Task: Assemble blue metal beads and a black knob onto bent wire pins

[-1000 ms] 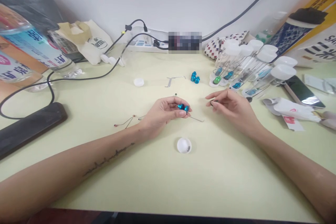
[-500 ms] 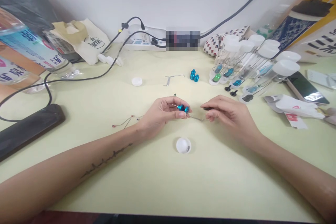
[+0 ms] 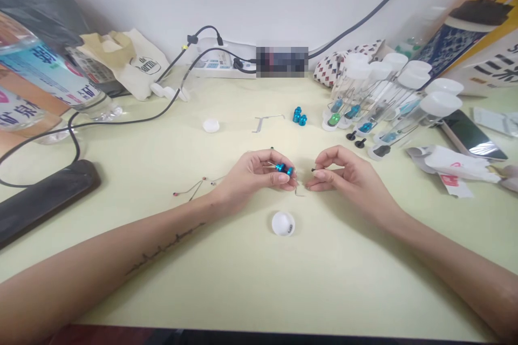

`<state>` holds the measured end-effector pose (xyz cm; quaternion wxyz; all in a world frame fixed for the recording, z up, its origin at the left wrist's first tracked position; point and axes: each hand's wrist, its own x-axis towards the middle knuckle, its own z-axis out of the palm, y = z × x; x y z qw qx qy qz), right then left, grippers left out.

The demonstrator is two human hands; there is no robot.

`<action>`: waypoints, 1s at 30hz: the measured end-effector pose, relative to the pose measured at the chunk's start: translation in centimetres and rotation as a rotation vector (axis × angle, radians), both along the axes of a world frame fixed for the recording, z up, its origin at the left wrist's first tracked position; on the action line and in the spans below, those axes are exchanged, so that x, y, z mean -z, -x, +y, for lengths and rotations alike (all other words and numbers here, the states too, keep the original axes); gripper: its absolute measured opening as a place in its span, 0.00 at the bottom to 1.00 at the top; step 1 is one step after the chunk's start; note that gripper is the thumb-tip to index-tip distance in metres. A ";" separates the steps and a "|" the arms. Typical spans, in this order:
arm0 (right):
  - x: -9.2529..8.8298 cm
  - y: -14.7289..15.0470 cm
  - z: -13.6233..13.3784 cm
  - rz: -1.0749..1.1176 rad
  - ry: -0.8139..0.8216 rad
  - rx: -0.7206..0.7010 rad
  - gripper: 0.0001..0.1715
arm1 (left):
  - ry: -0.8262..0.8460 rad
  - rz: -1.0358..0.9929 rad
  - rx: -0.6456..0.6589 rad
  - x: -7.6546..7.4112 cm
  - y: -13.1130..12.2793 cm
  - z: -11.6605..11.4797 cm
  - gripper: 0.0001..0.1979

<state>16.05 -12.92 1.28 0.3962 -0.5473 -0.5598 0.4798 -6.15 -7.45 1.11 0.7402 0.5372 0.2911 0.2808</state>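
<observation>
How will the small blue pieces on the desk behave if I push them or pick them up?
The blue pieces have rounded, barrel-like bodies, so they would probably roll if pushed. Their glossy surface suggests they may slip between fingers. The shine looks like coloured metal, so they may feel heavy for their size, though I cannot be sure.

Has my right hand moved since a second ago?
Yes. The right hand has shifted left, toward the left hand, and its fingertips now sit nearer the white plastic cap on the desk.
</observation>
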 end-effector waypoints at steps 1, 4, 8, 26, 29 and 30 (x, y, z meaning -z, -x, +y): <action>0.0 0.1 0.0 -0.009 -0.031 0.007 0.12 | 0.000 0.003 0.005 0.0 0.0 0.0 0.11; -0.2 0.1 0.1 -0.054 -0.109 0.024 0.12 | -0.002 0.000 0.017 0.1 0.0 0.0 0.11; -0.2 0.1 0.0 -0.097 -0.134 -0.009 0.13 | -0.035 -0.006 0.007 0.1 -0.1 0.0 0.11; -0.9 1.0 -1.8 -0.581 -0.735 -0.107 0.15 | -0.039 0.077 0.006 -0.2 -0.2 -0.2 0.13; -0.7 1.0 -2.1 -0.662 -0.690 -0.017 0.13 | -0.020 0.071 0.018 -0.2 -0.1 -0.2 0.14; -0.7 1.0 -2.1 -0.690 -0.695 -0.012 0.12 | -0.016 0.062 0.019 -0.1 -0.1 -0.1 0.13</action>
